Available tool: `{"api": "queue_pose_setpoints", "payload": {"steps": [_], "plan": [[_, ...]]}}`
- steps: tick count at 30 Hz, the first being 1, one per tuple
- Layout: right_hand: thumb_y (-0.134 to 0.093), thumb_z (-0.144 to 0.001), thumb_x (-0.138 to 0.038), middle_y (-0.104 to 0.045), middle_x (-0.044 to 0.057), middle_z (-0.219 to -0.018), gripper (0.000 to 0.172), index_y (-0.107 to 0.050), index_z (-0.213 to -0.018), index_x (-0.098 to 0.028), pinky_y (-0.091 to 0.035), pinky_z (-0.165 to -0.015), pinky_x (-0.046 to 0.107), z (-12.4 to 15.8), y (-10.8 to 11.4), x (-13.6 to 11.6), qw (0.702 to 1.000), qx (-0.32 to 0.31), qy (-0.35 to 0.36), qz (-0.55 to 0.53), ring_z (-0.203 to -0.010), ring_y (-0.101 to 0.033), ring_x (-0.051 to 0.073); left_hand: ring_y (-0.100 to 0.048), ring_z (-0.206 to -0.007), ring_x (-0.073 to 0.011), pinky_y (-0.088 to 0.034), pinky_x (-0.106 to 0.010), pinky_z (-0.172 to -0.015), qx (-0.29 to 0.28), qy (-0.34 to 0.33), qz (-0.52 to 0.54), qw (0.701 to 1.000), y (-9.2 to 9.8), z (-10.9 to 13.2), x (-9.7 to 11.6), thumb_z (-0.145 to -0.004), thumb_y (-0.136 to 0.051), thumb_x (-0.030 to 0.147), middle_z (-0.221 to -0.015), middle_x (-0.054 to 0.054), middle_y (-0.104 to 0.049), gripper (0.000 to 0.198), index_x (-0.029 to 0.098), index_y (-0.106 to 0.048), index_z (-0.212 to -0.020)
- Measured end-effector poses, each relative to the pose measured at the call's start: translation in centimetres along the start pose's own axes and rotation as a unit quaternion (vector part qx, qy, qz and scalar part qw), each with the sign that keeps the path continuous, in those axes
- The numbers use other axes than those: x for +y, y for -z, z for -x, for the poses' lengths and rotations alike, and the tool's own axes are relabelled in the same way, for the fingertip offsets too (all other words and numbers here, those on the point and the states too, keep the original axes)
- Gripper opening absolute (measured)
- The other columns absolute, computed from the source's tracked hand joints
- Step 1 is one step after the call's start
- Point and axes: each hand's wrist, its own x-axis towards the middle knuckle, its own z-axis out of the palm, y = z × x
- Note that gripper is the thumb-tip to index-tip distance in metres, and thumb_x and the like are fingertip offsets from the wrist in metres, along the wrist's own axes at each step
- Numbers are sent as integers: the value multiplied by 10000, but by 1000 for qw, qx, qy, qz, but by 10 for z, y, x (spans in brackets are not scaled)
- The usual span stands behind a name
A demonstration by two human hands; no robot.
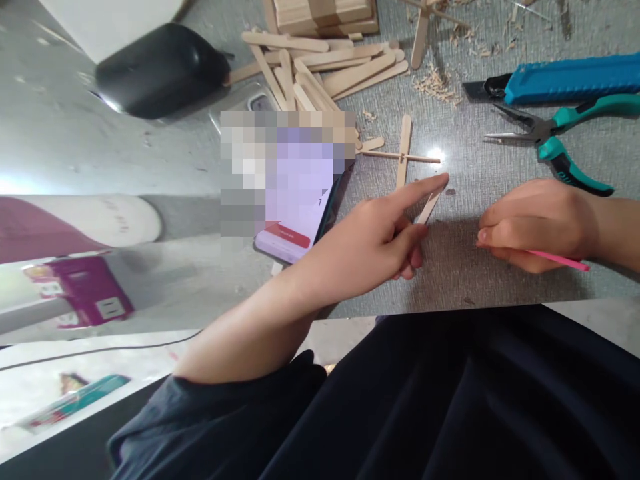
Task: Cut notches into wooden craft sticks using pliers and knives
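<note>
My left hand (pixel 385 237) rests on the grey table, its forefinger stretched out along a small wooden stick (pixel 431 205) that the thumb and other fingers pinch. My right hand (pixel 533 223) lies to the right, fingers curled round a thin pink pencil (pixel 565 261) whose end sticks out toward the wrist. Just beyond the forefinger lies a cross of an ice-cream stick and a thin skewer (pixel 403 155).
A phone (pixel 295 220) lies left of my left hand. A heap of ice-cream sticks (pixel 330 70) sits at the back, with wood shavings (pixel 437 83). At the right are a blue utility knife (pixel 565 79) and teal pliers (pixel 560 133). A black pouch (pixel 160 70) lies far left.
</note>
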Motion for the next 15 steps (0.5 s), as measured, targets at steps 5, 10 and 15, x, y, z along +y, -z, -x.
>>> {"api": "queue_pose_setpoints", "payload": {"steps": [5, 10, 15], "plan": [[-549, -1202, -250, -805, -12, -894, 225, -730, -1068, -252, -559, -707, 305, -6, 5, 4, 987, 66, 98, 111, -747, -714, 137, -743, -542, -160, -592, -219, -497, -9, -4, 19, 1000, 0, 2, -2, -1095, -635, 133, -683, 54, -750, 748, 286, -509, -1817], [-590, -1194, -244, -812, -57, -867, 148, -709, -1107, -260, -529, -701, 288, -6, 14, 1, 960, 134, 172, 173, -714, -703, 109, -743, -544, -167, -566, -227, -468, -1, -12, 51, 999, -1, 1, -5, -1094, -669, 157, -680, 51, -722, 745, 274, -486, -1807], [-461, -1233, -336, -654, -46, -675, 421, -754, -937, -276, -340, -629, 379, -5, 6, 1, 948, 164, 67, 262, -605, -492, 141, -728, -523, -160, -576, -245, -477, 22, -22, 76, 997, -2, -2, -6, -1075, -686, 166, -692, 61, -714, 756, 272, -468, -1791]]}}
